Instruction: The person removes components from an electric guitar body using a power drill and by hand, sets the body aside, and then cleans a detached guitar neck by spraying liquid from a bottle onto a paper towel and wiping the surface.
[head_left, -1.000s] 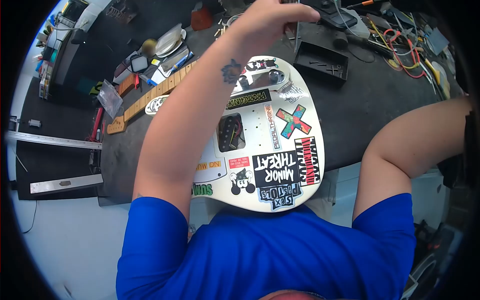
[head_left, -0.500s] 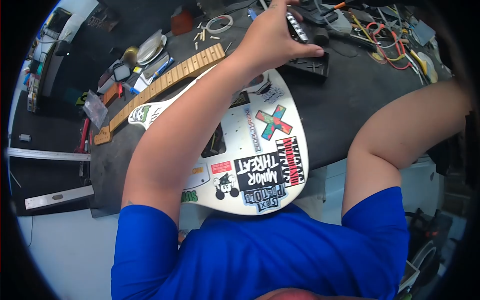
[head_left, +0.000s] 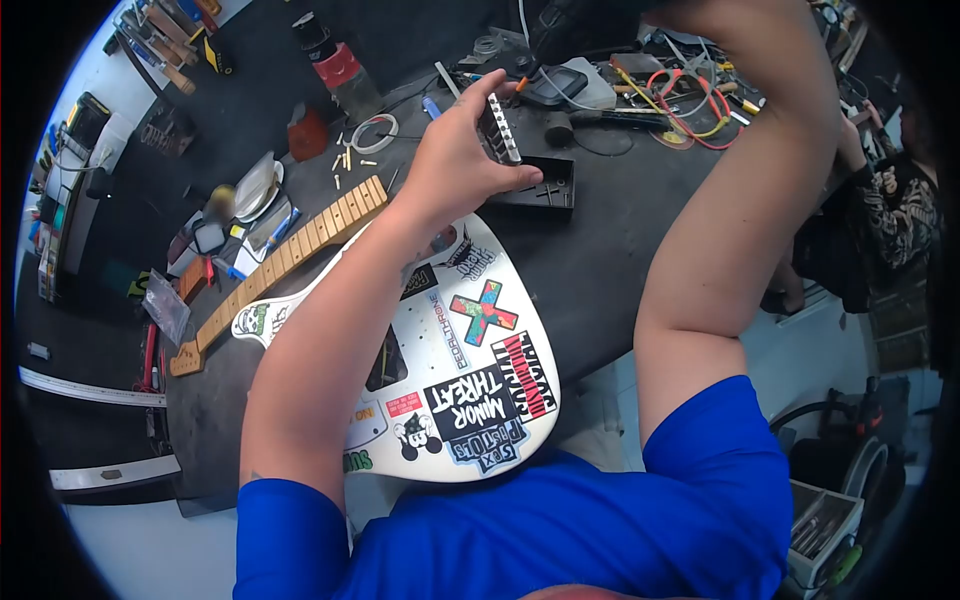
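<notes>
A chrome guitar bridge (head_left: 503,130) with a row of saddles sits between the thumb and fingers of my left hand (head_left: 455,150), above the bench. Just below it is a small black box (head_left: 555,190) with screws inside. My left forearm crosses over a white, sticker-covered guitar body (head_left: 530,300), hiding part of it. My right hand (head_left: 690,15) is raised at the top edge, dark and cut off. A black object (head_left: 585,35) is close to it; whether the hand grips it is unclear.
A maple guitar neck (head_left: 290,260) lies beyond the body. Tools, a plastic bag (head_left: 168,305) and a tape roll (head_left: 373,132) lie at the left and back. Pliers and coloured cables (head_left: 690,95) are heaped at back right. Another person (head_left: 890,200) is at far right.
The view has shifted, so the bench and guitar appear further left and lower. My right hand has come into view at the top, beside the black object. The left hand still holds the bridge.
</notes>
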